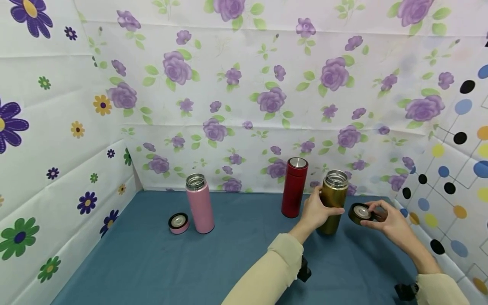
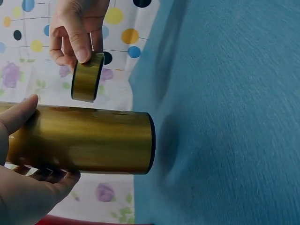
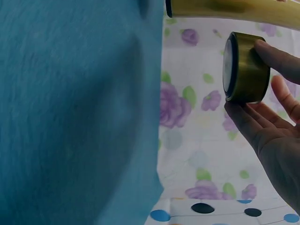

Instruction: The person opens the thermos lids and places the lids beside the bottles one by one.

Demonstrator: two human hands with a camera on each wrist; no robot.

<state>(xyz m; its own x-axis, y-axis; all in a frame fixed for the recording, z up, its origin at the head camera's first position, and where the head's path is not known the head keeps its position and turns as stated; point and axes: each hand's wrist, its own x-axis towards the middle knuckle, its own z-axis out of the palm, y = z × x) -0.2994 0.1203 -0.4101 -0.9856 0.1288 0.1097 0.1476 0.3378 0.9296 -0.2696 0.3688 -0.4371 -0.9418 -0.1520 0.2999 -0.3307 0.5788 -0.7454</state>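
**Two hands hold a gold bottle and its gold lid apart**

In the head view, at about 4 o'clock, the left hand (image 1: 317, 209) grips an upright, uncapped gold bottle (image 1: 336, 197), thumb across its front. At the bottle's 3 o'clock, the right hand (image 1: 390, 220) pinches the gold lid (image 1: 360, 212), near the bottle but not touching it; a pale disc within a dark ring shows on the lid.

At the gold bottle's 10 o'clock stands a red bottle (image 1: 294, 186) with a silver top. Well apart, towards 9 o'clock, stands an open pink bottle (image 1: 201, 207); its pink lid (image 1: 179, 228) lies on the blue cloth (image 1: 152, 262) at its 8 o'clock.

Whatever the two open bottles contain cannot be made out. The left wrist view cuts off the gold bottle's mouth; the right wrist view shows only part of its side.
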